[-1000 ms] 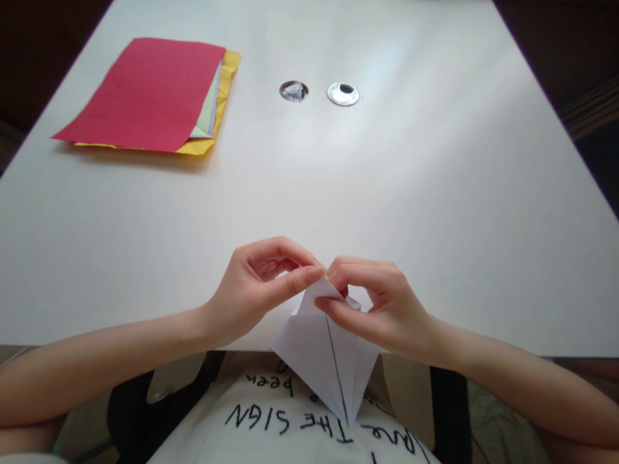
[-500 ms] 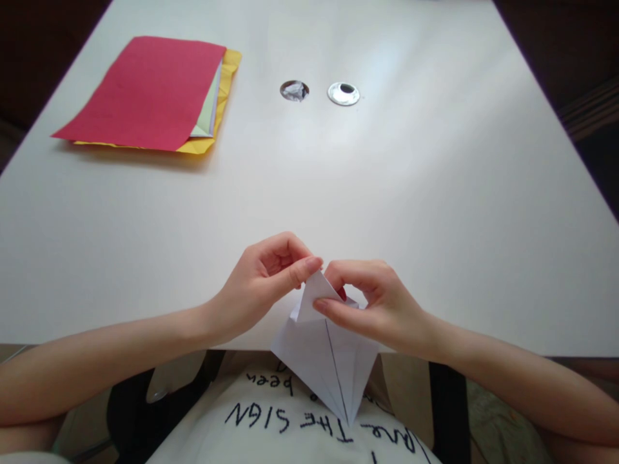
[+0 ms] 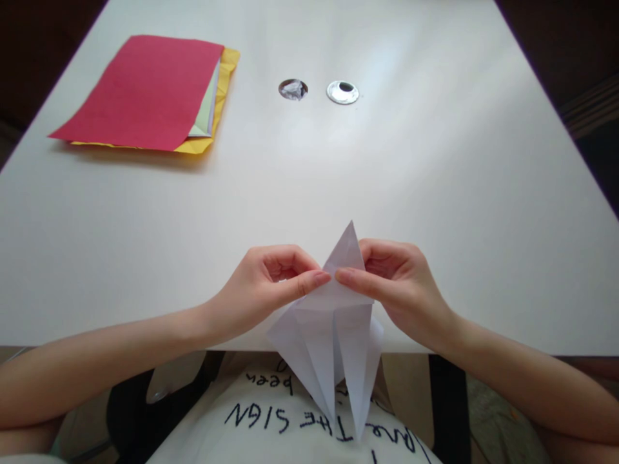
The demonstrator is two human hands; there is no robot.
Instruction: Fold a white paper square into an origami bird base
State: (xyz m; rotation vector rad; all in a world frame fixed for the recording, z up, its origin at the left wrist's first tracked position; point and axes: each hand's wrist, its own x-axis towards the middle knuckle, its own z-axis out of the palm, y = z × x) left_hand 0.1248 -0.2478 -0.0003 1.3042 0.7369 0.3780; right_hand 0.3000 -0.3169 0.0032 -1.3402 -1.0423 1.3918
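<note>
A folded sheet of white paper (image 3: pixel 355 322) is held between my two hands over the table's near edge. It has a pointed top, side flaps and two narrow points hanging down in front of my shirt. My left hand (image 3: pixel 271 280) pinches it on the left, thumb on the front face. From the right, my right hand (image 3: pixel 401 277) grips it just below the peak, its thumb almost meeting the left one. The fingers behind the paper are partly hidden.
On the white table (image 3: pixel 435 180), a stack of red paper (image 3: pixel 145 93) and yellow paper (image 3: pixel 222 96) lies at the far left. Two round cable openings, a left hole (image 3: pixel 293 89) and a silver-rimmed grommet (image 3: pixel 342 92), sit toward the back.
The white paper has been turned, so its peak now points up above my hands and two separate lower points show. Both hands have shifted to grip its sides below the peak.
</note>
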